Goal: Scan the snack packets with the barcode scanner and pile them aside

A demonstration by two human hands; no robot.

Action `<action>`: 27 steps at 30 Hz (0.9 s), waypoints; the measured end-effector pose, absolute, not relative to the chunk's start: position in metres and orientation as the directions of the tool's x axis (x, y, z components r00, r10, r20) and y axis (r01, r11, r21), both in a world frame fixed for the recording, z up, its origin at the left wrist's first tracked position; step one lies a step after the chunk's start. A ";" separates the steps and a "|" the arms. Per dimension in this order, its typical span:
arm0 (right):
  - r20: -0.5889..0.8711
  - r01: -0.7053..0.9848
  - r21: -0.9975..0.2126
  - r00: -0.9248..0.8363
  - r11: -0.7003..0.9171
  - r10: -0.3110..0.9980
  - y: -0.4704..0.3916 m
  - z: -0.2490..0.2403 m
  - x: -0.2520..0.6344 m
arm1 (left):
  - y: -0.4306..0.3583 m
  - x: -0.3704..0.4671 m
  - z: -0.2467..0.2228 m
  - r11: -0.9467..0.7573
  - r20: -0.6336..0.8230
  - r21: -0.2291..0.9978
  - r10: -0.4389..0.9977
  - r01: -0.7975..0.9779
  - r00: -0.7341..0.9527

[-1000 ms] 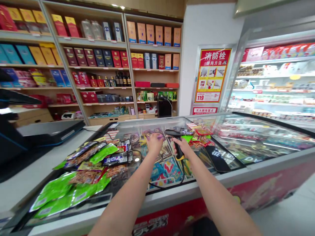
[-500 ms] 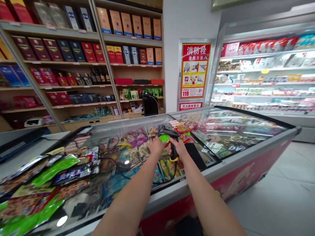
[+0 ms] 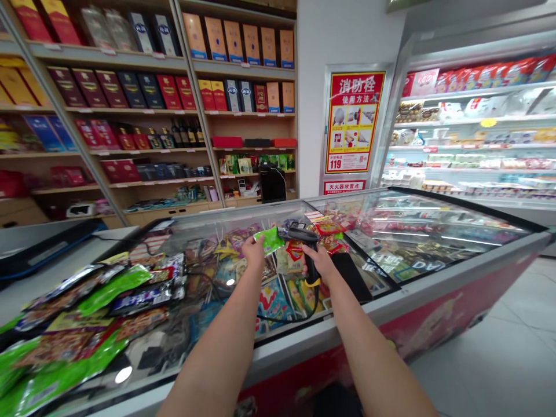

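Note:
My left hand (image 3: pixel 253 250) pinches the left end of a small green snack packet (image 3: pixel 270 240) and holds it above the freezer's glass top. In my right hand (image 3: pixel 318 260) is a black barcode scanner (image 3: pixel 302 234), gripped round its upright handle. The scanner's head points left and sits right beside the packet. From the base of the handle, which has a yellow ring, a black cable (image 3: pixel 299 319) loops down and left over the glass. Several red packets (image 3: pixel 332 227) lie beyond my right hand.
A chest freezer (image 3: pixel 369 313) with a glass lid spans the view. Many snack packets (image 3: pixel 87 336) are heaped on its left part. A dark flat object (image 3: pixel 350 278) lies right of the scanner. Shelves of boxes (image 3: pixel 152 92) stand behind, and a lit display fridge (image 3: pixel 478 133) at the right.
My left hand has moved left, and the green packet shows more fully. The scanner is now level beside it. The whole view has shifted slightly, moving the scene to the right.

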State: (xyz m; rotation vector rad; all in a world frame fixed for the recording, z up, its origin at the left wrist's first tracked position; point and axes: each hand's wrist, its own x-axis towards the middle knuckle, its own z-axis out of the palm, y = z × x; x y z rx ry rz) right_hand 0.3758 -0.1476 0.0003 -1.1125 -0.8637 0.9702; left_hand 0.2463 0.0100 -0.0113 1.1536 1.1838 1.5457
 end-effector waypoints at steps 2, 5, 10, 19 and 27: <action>0.078 -0.174 -0.977 0.253 0.124 0.964 -0.149 0.001 0.375 | 0.012 0.244 -0.011 -0.190 0.136 0.968 0.947 -0.166 -0.290; 0.063 -0.144 -0.986 0.160 0.086 0.985 -0.152 0.003 0.373 | 0.014 0.240 -0.007 -0.234 0.166 0.962 0.911 -0.143 -0.377; 0.079 -0.144 -0.985 0.147 0.100 0.986 -0.156 0.005 0.373 | 0.012 0.236 0.005 -0.347 0.286 0.933 0.874 -0.092 -0.392; 0.066 -0.107 -0.991 0.118 0.078 0.991 -0.155 -0.001 0.377 | 0.007 0.244 -0.004 -0.374 0.362 0.926 0.919 -0.054 -0.158; 0.041 -0.082 -0.995 0.111 0.051 0.993 -0.155 -0.002 0.375 | 0.004 0.245 -0.003 -0.344 0.331 0.937 0.930 -0.057 -0.158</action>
